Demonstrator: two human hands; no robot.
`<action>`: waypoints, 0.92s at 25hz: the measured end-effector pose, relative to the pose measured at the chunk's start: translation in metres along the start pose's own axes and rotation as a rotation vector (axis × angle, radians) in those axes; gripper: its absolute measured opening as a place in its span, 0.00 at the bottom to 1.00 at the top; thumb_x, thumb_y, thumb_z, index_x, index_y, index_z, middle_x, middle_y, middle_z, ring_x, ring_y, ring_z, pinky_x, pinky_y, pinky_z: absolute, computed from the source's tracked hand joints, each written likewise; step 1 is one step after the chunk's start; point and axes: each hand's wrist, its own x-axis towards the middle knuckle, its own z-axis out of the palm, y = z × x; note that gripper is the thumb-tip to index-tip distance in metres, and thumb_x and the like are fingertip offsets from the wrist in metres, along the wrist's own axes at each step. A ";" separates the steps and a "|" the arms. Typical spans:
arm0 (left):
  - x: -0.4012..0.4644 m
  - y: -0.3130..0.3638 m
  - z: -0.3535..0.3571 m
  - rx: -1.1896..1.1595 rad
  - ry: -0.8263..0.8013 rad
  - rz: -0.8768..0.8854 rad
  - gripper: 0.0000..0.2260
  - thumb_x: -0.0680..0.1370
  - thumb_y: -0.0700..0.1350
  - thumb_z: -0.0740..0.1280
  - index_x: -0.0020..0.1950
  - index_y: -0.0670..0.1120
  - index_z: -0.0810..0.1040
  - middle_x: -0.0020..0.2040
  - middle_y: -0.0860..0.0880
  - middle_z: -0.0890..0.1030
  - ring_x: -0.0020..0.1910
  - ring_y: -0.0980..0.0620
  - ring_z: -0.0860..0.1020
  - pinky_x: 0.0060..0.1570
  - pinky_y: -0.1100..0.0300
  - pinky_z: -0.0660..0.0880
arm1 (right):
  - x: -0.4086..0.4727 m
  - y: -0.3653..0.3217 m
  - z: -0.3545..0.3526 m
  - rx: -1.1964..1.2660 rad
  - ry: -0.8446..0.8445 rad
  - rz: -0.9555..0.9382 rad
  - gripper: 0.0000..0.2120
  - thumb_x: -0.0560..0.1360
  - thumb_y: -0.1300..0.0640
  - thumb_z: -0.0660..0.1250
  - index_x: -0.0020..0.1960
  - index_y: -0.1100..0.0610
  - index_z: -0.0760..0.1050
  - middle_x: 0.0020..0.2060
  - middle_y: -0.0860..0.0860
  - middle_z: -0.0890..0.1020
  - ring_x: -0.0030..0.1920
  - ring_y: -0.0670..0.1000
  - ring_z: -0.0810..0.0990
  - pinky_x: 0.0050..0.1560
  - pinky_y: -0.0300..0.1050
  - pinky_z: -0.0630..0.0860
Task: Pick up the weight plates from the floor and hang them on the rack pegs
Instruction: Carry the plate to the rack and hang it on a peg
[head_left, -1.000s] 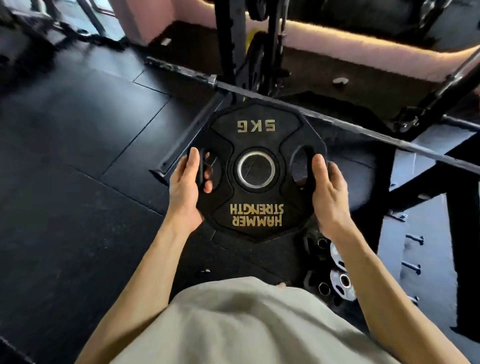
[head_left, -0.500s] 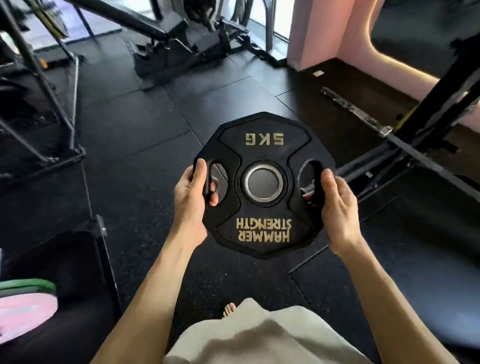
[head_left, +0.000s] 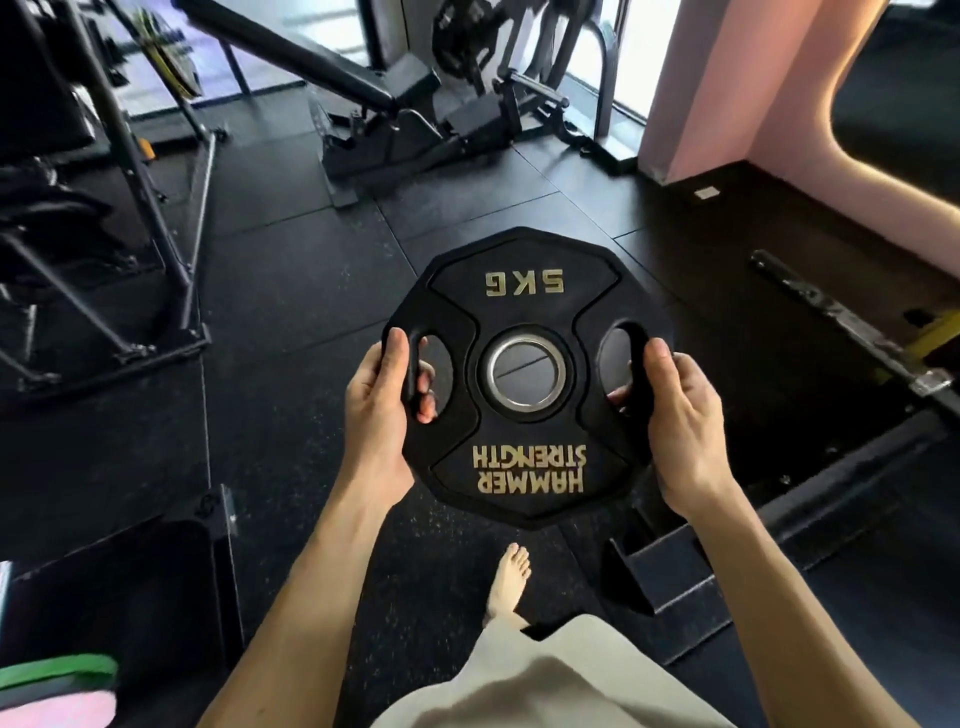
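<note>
Both hands carry the 5 kg Hammer Strength plate flat above the floor: your left hand and right hand each curl through a grip slot, balancing its weight.

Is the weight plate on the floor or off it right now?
Off the floor. The weight plate is held in the air by both hands, left hand and right hand gripping its side handle holes.
</note>
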 end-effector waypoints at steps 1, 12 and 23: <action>0.025 0.005 0.004 0.000 0.001 0.004 0.13 0.81 0.54 0.62 0.50 0.44 0.74 0.32 0.51 0.72 0.26 0.56 0.67 0.26 0.65 0.64 | 0.024 -0.002 0.012 0.002 0.001 -0.004 0.16 0.81 0.44 0.58 0.46 0.56 0.72 0.30 0.50 0.82 0.30 0.47 0.80 0.35 0.46 0.77; 0.317 0.056 0.056 0.018 -0.049 -0.011 0.13 0.81 0.54 0.62 0.51 0.44 0.74 0.32 0.51 0.73 0.27 0.55 0.68 0.27 0.65 0.65 | 0.284 -0.033 0.129 -0.010 0.079 -0.013 0.18 0.81 0.44 0.58 0.48 0.60 0.72 0.28 0.49 0.82 0.29 0.45 0.80 0.30 0.37 0.76; 0.634 0.096 0.149 0.078 -0.361 -0.104 0.12 0.81 0.54 0.62 0.46 0.47 0.74 0.32 0.51 0.75 0.25 0.56 0.68 0.25 0.66 0.66 | 0.527 -0.053 0.222 0.018 0.413 -0.027 0.17 0.80 0.43 0.58 0.43 0.55 0.72 0.29 0.48 0.82 0.31 0.42 0.78 0.37 0.39 0.74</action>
